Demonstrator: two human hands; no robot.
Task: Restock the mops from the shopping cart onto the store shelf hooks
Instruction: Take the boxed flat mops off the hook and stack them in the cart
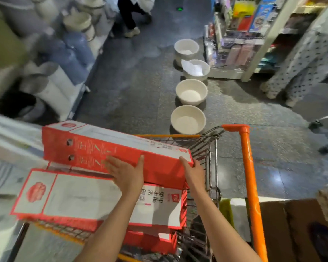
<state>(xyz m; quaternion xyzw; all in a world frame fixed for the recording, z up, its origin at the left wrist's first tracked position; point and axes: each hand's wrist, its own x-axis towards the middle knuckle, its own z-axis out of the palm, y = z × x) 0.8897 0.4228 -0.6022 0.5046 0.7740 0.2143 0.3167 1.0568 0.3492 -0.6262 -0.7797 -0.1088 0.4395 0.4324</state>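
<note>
My arms reach fwd over the near end of the cart [249, 167], w/ its orange rail on my right; my left hand [126, 173] lies flat on the red side of the top box [110, 148], fingers straight and spread a bit, thumb up along the face; my right hand [192, 172] is at the box's near right corner, thumb showing on the top edge, but the other fingers are hidden under or behind the corner, so can't tell how they sit; the mops are boxed, I judge, long red-and-white cartons; top box looks like two stacked or one double-height, tilted, its far end up to the left, near end at my hands; it sits over a wider white-faced box [95, 199] lying across the cart, w/ more red boxes [151, 241] under that; step in hand, as I read it, is lifting the top box out; to do it well I'd get the left palm under or round the side instead of just pressing, keep the right corner pinned, lift level so it doesn't slide off the lower box, and swing the long end clear of the cart wire; beyond the cart, four white basins [190, 91] line the floor, so watch footing; shelf [235, 44] w/ hanging goods is far right; hooks for mops not visible from here.
</note>
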